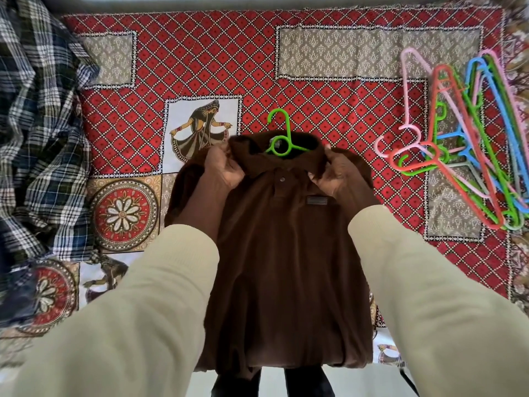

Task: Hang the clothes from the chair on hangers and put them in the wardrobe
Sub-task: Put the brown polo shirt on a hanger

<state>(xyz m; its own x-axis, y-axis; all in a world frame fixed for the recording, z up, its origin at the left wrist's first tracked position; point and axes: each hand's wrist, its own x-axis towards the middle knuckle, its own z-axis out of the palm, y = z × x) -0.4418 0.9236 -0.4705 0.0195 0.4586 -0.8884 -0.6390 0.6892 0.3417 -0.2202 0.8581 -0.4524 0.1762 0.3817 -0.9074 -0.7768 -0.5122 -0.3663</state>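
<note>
A brown polo shirt (286, 253) lies front-up on the patterned bed cover (200, 53), its hem hanging over the near edge. A green hanger (282, 133) sits inside it, with the hook poking out past the collar. My left hand (226, 170) pinches the shirt's left shoulder beside the collar. My right hand (332, 173) pinches the right shoulder the same way. Both sleeves of mine are cream.
A pile of several coloured plastic hangers (469, 144) lies on the right side of the bed. A crumpled checked shirt (40, 133) in blue, green and white lies along the left side. A dark shape, perhaps legs, shows below the hem.
</note>
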